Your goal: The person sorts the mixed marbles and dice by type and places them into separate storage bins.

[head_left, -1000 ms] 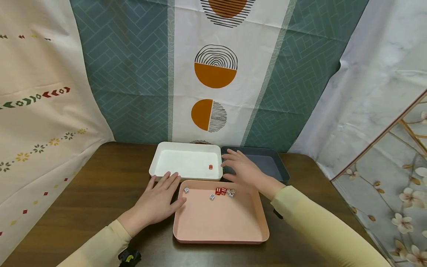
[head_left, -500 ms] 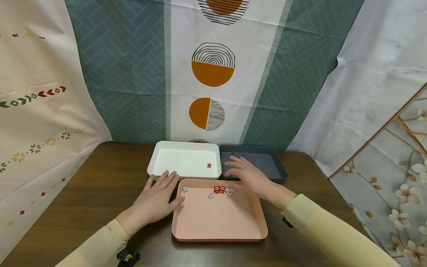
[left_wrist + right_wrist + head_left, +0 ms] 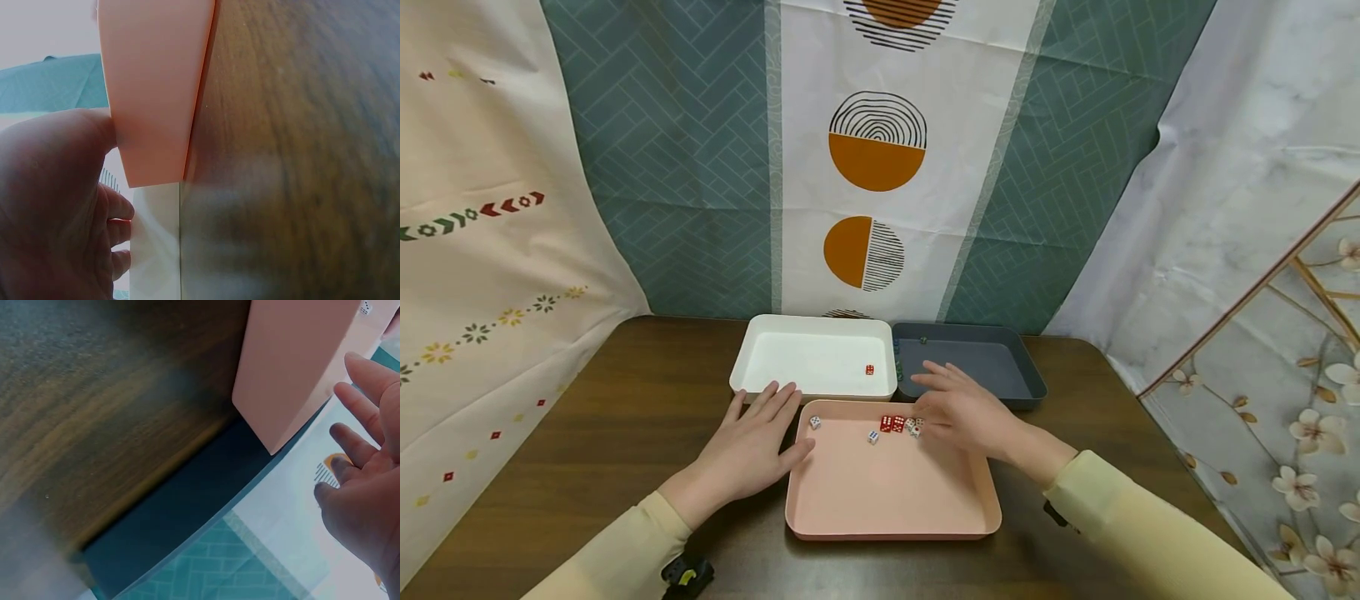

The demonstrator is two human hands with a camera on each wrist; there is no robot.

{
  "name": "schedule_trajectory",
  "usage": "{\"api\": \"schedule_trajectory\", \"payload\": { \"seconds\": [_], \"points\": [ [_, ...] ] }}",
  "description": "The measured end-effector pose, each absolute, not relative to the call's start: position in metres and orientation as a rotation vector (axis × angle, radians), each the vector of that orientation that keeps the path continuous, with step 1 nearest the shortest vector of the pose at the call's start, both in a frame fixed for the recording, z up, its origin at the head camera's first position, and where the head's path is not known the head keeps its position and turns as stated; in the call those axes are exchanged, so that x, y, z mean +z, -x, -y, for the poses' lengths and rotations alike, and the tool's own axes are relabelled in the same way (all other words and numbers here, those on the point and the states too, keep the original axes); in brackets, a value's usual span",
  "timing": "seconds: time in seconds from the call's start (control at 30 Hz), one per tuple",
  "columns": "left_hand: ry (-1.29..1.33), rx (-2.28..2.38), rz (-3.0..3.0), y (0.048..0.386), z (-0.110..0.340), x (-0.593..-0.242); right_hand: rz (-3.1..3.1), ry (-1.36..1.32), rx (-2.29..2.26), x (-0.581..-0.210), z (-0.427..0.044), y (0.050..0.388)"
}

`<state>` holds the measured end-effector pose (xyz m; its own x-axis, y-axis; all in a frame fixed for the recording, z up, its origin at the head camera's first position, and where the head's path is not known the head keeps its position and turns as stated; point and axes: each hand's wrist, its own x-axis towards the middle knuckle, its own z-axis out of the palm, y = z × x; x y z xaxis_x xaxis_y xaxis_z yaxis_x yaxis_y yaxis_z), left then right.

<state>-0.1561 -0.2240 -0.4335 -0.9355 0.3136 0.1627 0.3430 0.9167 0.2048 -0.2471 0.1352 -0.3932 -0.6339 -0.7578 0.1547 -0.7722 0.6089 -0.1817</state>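
Observation:
In the head view, a pink tray [image 3: 887, 500] holds two red dice [image 3: 892, 424] and several white dice [image 3: 873, 437], most of them near its back edge. My right hand [image 3: 973, 417] hovers over the tray's back right corner, beside the dice, partly covering one or more. Its fingers are slightly bent and hold nothing visible; the right wrist view shows them spread apart. My left hand [image 3: 741, 454] lies with straight fingers at the front rim of a white tray [image 3: 797, 325]. Its thumb touches the pink tray's left wall [image 3: 156, 94].
One red die [image 3: 869, 369] lies in the white tray. Behind the right hand stands a dark grey tray [image 3: 1015, 367] with a few small dark green dice [image 3: 923, 340] toward its left side. All trays sit on a brown wooden table [image 3: 587, 433], with patterned cloths hanging behind and beside it.
My right hand has moved from over the dark tray back toward me and down to the dice in the pink tray. The left hand has stayed in place.

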Motion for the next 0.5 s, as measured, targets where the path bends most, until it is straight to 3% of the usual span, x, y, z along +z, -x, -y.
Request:
{"api": "schedule_trajectory", "payload": {
  "seconds": [0.5],
  "points": [
    [0.504,-0.359,2.945,0.1573,0.224,-0.4357,2.77,-1.301,0.335,-0.4033,-0.1439,0.245]
  ]
}}
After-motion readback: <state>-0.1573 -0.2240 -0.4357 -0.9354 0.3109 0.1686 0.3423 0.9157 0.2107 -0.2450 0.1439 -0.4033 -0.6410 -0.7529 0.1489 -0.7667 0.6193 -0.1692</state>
